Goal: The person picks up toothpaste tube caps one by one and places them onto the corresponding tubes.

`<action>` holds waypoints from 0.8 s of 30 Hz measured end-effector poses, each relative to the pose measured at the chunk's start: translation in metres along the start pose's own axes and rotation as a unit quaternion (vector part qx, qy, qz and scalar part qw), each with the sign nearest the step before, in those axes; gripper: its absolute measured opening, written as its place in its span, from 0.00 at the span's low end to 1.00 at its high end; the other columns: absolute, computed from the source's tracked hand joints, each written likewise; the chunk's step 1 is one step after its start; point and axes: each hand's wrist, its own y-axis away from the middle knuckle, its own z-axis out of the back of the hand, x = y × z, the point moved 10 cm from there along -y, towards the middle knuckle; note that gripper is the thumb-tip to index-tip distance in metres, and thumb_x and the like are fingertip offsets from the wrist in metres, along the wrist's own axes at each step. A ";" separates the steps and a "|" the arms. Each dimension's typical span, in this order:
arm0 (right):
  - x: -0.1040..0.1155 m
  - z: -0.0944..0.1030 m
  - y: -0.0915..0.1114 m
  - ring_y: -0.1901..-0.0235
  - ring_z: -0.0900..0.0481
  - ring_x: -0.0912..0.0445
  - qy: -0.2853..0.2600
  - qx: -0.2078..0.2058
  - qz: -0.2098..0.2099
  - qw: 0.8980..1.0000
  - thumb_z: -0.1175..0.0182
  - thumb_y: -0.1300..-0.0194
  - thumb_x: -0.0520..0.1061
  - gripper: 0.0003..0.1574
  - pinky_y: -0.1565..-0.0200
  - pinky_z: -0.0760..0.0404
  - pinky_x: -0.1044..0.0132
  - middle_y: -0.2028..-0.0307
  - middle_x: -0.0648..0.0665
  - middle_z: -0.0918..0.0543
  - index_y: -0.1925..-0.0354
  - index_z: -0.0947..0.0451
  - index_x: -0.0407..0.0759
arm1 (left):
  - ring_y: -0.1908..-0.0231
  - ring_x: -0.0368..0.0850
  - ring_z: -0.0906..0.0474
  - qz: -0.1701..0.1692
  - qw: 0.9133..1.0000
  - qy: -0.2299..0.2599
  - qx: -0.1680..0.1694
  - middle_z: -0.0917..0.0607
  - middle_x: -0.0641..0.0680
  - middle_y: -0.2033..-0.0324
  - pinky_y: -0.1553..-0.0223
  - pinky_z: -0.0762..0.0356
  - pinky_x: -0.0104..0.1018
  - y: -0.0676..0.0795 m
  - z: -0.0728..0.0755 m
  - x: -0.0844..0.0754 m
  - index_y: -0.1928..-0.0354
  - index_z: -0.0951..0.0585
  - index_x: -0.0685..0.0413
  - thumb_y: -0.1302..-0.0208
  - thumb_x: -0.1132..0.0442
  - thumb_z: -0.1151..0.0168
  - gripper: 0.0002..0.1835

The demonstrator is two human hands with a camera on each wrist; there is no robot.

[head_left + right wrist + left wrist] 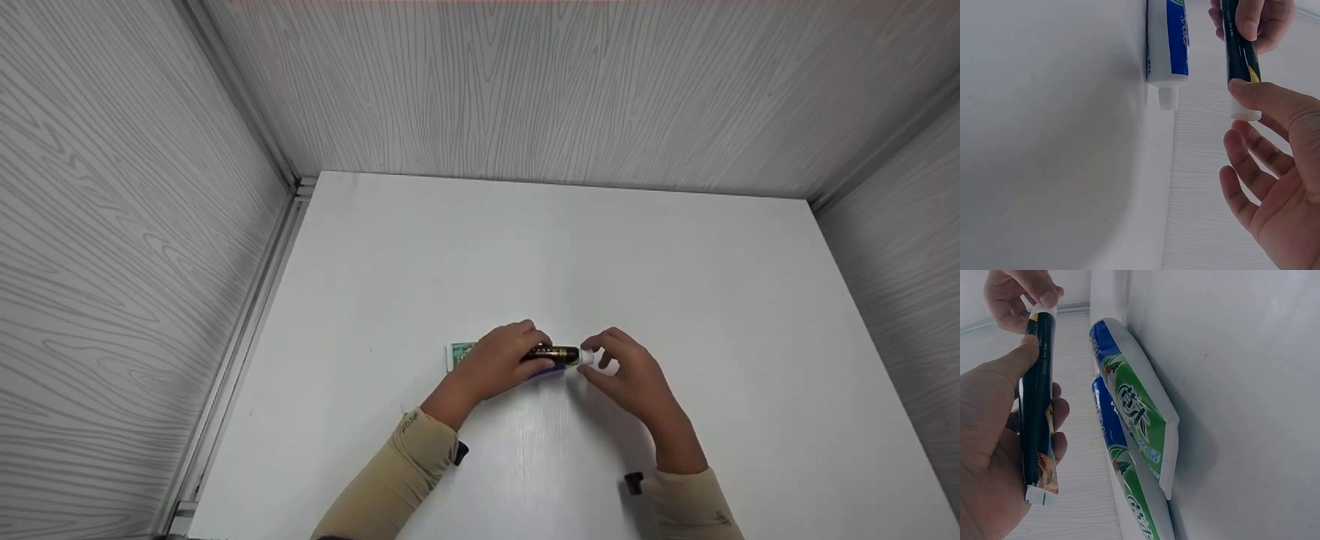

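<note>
My left hand (496,360) holds a dark green, nearly black toothpaste tube (1037,394) above the table, with the thumb along one side and the fingers curled round the other. The tube's white cap (1244,112) points to the right. At that cap, my right hand (631,379) pinches with thumb and forefinger, its other fingers spread apart. Below the left hand lie two green, blue and white toothpaste tubes (1134,402), side by side on the table. From the head view, the left hand mostly covers them.
The white tabletop (570,255) spreads around the hands. Grey wood-grain panels (487,90) stand at the back and both sides. A metal rail (247,330) runs along the table's left edge.
</note>
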 end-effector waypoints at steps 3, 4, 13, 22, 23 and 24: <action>0.000 0.000 0.001 0.63 0.15 0.56 0.000 0.003 -0.001 1.000 0.22 0.38 0.39 0.18 0.60 0.14 0.48 0.55 0.55 0.15 0.52 0.14 0.52 | 0.59 0.42 0.22 0.001 1.000 0.001 0.002 0.16 0.49 0.55 0.51 0.20 0.41 0.000 -0.001 0.000 0.43 0.15 0.49 0.21 0.46 0.39 0.17; 0.001 0.000 0.001 0.63 0.15 0.55 -0.002 0.003 0.001 1.000 0.23 0.38 0.38 0.18 0.60 0.14 0.48 0.55 0.54 0.15 0.52 0.14 0.52 | 0.60 0.42 0.22 0.000 1.000 0.000 0.002 0.16 0.49 0.55 0.51 0.20 0.41 0.000 -0.001 0.000 0.43 0.15 0.49 0.21 0.46 0.39 0.17; 0.000 -0.005 0.002 0.62 0.16 0.59 -0.028 0.054 -0.003 0.998 0.25 0.32 0.42 0.16 0.57 0.14 0.50 0.52 0.56 0.15 0.47 0.14 0.53 | 0.59 0.43 0.22 0.004 1.000 0.007 0.007 0.16 0.50 0.55 0.51 0.20 0.42 0.002 -0.002 -0.002 0.43 0.15 0.49 0.22 0.47 0.38 0.17; -0.008 -0.012 0.004 0.56 0.17 0.58 -0.063 0.118 -0.018 0.991 0.33 0.24 0.53 0.18 0.50 0.17 0.58 0.53 0.55 0.16 0.41 0.14 0.51 | 0.61 0.41 0.24 -0.002 1.000 0.009 -0.002 0.17 0.48 0.56 0.54 0.21 0.40 0.005 -0.004 -0.004 0.44 0.15 0.48 0.23 0.48 0.36 0.16; -0.009 -0.012 0.004 0.55 0.17 0.58 -0.067 0.120 -0.017 0.990 0.34 0.24 0.53 0.18 0.49 0.17 0.60 0.53 0.54 0.15 0.40 0.14 0.51 | 0.61 0.41 0.24 -0.004 1.000 0.010 -0.003 0.17 0.48 0.57 0.54 0.21 0.40 0.005 -0.003 -0.005 0.44 0.15 0.48 0.23 0.48 0.37 0.16; -0.009 -0.012 0.004 0.55 0.17 0.58 -0.073 0.121 -0.016 0.990 0.35 0.23 0.53 0.18 0.48 0.17 0.59 0.53 0.54 0.15 0.40 0.15 0.51 | 0.61 0.41 0.24 -0.005 1.000 0.010 -0.004 0.17 0.48 0.57 0.54 0.22 0.40 0.005 -0.003 -0.006 0.44 0.15 0.47 0.22 0.47 0.37 0.16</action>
